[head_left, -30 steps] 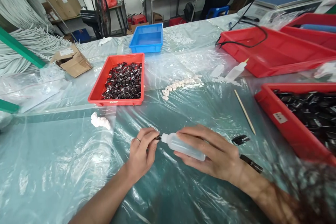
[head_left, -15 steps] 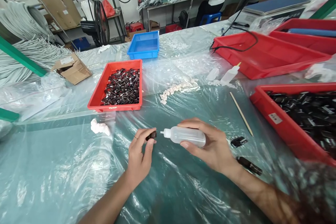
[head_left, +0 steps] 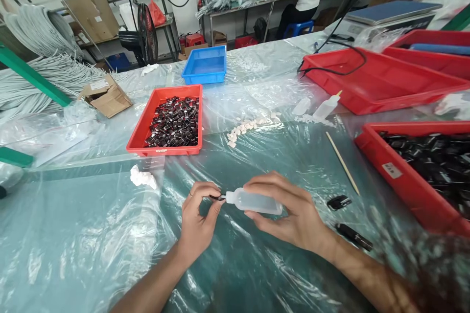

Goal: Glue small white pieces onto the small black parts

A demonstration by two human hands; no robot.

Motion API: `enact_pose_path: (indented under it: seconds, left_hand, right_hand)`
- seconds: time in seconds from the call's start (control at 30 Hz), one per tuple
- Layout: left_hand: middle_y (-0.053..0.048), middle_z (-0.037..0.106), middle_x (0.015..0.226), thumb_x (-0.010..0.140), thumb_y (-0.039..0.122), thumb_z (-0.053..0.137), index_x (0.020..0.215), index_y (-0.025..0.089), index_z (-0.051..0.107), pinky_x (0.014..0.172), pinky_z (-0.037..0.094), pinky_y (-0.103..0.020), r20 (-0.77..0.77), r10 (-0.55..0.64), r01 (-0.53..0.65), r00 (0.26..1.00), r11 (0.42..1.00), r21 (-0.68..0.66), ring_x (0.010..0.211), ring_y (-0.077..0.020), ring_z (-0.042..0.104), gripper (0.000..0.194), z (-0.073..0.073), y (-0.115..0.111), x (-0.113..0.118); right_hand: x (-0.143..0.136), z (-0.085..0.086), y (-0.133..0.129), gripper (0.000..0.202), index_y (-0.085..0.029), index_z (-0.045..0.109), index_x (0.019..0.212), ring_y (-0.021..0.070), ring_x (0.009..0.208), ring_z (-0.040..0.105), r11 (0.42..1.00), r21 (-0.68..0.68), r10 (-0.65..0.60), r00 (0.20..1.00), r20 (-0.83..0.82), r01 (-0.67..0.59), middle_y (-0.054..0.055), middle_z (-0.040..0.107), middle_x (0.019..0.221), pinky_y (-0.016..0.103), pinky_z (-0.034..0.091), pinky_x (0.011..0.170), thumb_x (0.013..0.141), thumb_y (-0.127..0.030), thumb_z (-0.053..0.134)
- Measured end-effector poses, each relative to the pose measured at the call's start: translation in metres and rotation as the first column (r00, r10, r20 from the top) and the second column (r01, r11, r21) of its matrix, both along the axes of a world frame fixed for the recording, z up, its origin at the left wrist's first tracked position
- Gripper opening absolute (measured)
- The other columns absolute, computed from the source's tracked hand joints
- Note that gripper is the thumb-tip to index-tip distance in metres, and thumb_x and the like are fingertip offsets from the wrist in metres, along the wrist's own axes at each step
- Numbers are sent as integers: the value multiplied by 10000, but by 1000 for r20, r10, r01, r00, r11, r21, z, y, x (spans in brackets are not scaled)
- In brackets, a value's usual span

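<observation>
Both hands meet over the counter [head_left: 91,234]: left hand [head_left: 198,222] pinches a small dark part [head_left: 217,197] steady while right hand [head_left: 293,212] grips a squeeze bottle [head_left: 253,201], nozzle touching it.

Both forearms enter the view from the 6 o'clock edge and are bare to the frame limit; no sleeves, gloves, watch or wristband are visible. The left hand [head_left: 198,222] carries one thin plain ring [head_left: 190,194] on a finger, toward its 11 o'clock side. The right hand [head_left: 293,215] shows no jewellery. Fingernails on both hands appear short and unpainted. The right forearm, toward 5 o'clock, is blurred near the frame corner, so detail there cannot be confirmed.
</observation>
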State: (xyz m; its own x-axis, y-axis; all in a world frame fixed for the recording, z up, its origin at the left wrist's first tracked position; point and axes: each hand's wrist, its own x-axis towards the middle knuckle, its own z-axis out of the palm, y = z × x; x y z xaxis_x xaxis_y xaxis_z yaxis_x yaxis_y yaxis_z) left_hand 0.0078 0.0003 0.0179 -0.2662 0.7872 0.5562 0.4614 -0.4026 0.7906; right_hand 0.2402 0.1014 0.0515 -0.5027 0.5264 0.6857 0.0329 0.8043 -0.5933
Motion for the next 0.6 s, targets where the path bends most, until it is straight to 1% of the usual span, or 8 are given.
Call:
enact_pose_path:
  seconds: [0.07, 0.13, 0.2, 0.27, 0.43, 0.53, 0.6]
  left_hand:
    - [-19, 838, 1070, 1158, 277, 820, 1159, 341, 818, 854, 688, -349, -7, 1, -1, 1000, 1000, 4, 966, -228, 836, 64, -1, 0, 1]
    - [-18, 831, 1066, 1163, 274, 809, 1162, 341, 815, 845, 680, -346, -12, 3, -3, 1000, 1000, -3, 958, -227, 828, 68, -1, 0, 1]
    - [-18, 826, 1066, 1169, 275, 796, 1169, 341, 810, 834, 674, -342, -16, 1, -1, 1000, 1000, -11, 951, -226, 823, 67, -1, 0, 1]
    - [-16, 826, 1059, 1167, 275, 803, 1174, 340, 804, 827, 670, -341, -22, -6, 6, 1000, 1000, -7, 947, -226, 820, 66, -1, 0, 1]
    - [-29, 841, 1059, 1164, 224, 784, 1173, 335, 809, 844, 678, -375, -73, -15, 15, 997, 1000, 0, 964, -247, 830, 114, -1, 0, 1]
    - [-39, 849, 1076, 1162, 172, 756, 1167, 323, 811, 855, 680, -386, -116, -31, 32, 993, 999, 6, 987, -254, 834, 161, -1, -1, 2]
    - [-34, 848, 1088, 1150, 133, 753, 1168, 316, 805, 866, 673, -372, -138, -37, 38, 990, 999, 7, 999, -242, 828, 191, -1, -1, 3]
  right_hand:
    - [0, 3, -1, 567, -388, 780, 1531, 284, 923, 891, 996, 86, -17, 1000, 9, 16, 66, 908, 1194, 459, 806, 871, 1029, -150, 895]
    - [0, 3, -2, 614, -394, 762, 1573, 284, 884, 882, 987, 158, -30, 1000, 10, 28, 74, 907, 1185, 456, 802, 827, 1032, -132, 885]
    - [0, 3, -3, 618, -382, 758, 1587, 278, 855, 875, 979, 201, -37, 999, 18, 32, 79, 908, 1177, 444, 795, 790, 1037, -126, 878]
    - [0, 3, -3, 608, -360, 758, 1585, 275, 847, 876, 975, 219, -42, 999, 29, 35, 82, 911, 1169, 440, 792, 786, 1037, -124, 876]
    - [4, 8, 2, 528, -371, 769, 1517, 281, 910, 904, 976, 215, -39, 997, 73, 22, 71, 911, 1164, 455, 812, 866, 1038, -165, 854]
    - [9, 10, 5, 428, -364, 763, 1440, 258, 925, 915, 973, 232, -17, 992, 121, -11, 65, 909, 1164, 450, 823, 933, 1054, -187, 816]
    - [11, 9, 6, 382, -353, 750, 1403, 238, 911, 915, 968, 251, -26, 989, 144, -11, 62, 912, 1165, 452, 826, 984, 1062, -188, 790]
